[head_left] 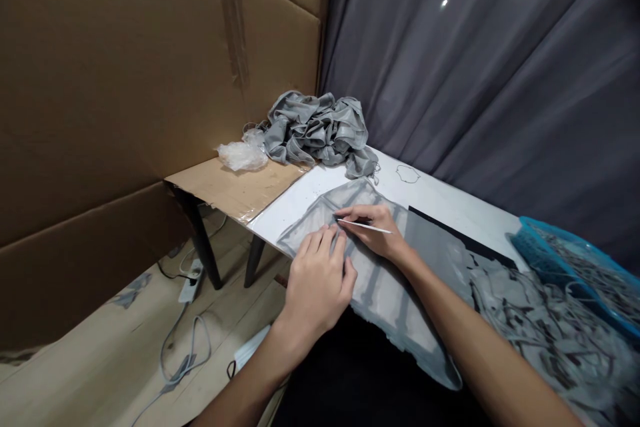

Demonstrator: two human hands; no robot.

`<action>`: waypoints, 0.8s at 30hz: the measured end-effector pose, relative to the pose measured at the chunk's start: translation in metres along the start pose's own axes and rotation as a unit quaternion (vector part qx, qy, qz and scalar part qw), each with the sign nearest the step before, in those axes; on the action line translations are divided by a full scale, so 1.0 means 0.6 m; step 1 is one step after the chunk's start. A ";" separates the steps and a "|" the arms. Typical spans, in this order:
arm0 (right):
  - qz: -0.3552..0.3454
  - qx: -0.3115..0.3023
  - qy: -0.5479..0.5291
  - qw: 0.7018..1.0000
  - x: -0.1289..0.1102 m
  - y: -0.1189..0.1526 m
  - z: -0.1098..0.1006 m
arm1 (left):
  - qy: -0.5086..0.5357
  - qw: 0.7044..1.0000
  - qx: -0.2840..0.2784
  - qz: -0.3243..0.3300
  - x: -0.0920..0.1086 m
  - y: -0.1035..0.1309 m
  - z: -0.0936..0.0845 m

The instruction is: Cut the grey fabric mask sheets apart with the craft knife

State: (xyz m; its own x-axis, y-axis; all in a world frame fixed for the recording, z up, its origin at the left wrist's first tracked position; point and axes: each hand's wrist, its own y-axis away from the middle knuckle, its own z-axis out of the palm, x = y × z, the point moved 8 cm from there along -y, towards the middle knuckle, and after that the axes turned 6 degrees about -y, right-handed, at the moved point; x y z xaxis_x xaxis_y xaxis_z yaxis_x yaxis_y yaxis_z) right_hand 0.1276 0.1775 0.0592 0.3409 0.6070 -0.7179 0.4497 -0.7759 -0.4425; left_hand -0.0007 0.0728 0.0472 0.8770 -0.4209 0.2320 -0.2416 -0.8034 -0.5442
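A sheer grey fabric piece (380, 280) with darker stripes lies across the near part of the table and hangs over its front edge. My left hand (317, 277) rests flat on the fabric, palm down, fingers stretched forward. Just right of its fingertips, my right hand (375, 227) is closed around a thin white pen-like tool (367, 224). The tool's tip points left, close to the cloth; I cannot tell whether it touches. Its exact kind is too small to make out.
Crumpled grey fabric (320, 124) is heaped at the back beside a clear plastic bag (245, 152). A blue basket (575, 240) and loose grey scraps (540, 320) are at right. Cardboard (125, 67) walls the left; a curtain (475, 67) hangs behind. A power strip (191, 282) lies on the floor.
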 end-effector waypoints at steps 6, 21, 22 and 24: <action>-0.011 0.001 0.045 0.999 0.005 0.001 0.005 | 0.002 1.000 0.002 0.000 0.000 0.001 0.001; -0.087 -0.087 0.221 0.967 -0.019 0.003 0.028 | 0.008 1.000 0.002 -0.001 -0.001 0.001 0.001; -0.076 -0.076 0.212 0.971 -0.016 0.001 0.026 | 0.009 1.000 0.003 -0.001 -0.001 0.001 0.001; -0.052 -0.042 0.175 0.982 -0.010 -0.002 0.019 | 0.008 1.000 0.003 -0.001 -0.001 0.001 0.001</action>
State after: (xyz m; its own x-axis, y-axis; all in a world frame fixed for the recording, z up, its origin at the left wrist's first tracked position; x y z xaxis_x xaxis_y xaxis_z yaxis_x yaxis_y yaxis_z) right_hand 0.1156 0.1726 0.0578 0.5461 0.7158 -0.4353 0.5591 -0.6983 -0.4469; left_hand -0.0013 0.0727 0.0461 0.8703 -0.4261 0.2469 -0.2366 -0.8015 -0.5492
